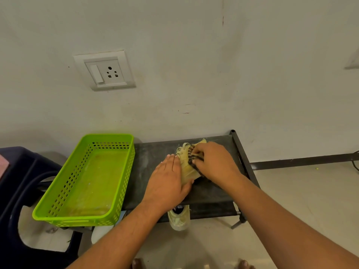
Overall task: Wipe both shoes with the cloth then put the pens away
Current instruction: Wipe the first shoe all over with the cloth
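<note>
Nearest me, a second shoe (pixel 179 218), pale and mesh-like, sat on the lower tier of a low black bench (pixel 155 152), jutting past its front edge. Above it, on the dusty, matte top, my left hand (pixel 167 183) lay flat, fingers straight and together, pressing the side of a pale yellow shoe (pixel 186 169) with loose ribbon-like laces. My right hand (pixel 215 162) curled over that shoe, fingers pinching a dark striped cloth (pixel 194 156) against it. To the left, a lime-green plastic basket (pixel 108 218), rectangular with perforated walls, stood beside the bench. Beyond, a scuffed pale wall (pixel 194 74) carried a white socket (pixel 104 70). No pens were in view.

I judged the cloth might snag the loose laces, or a hard wipe might push the shoe out from under my flat palm.
</note>
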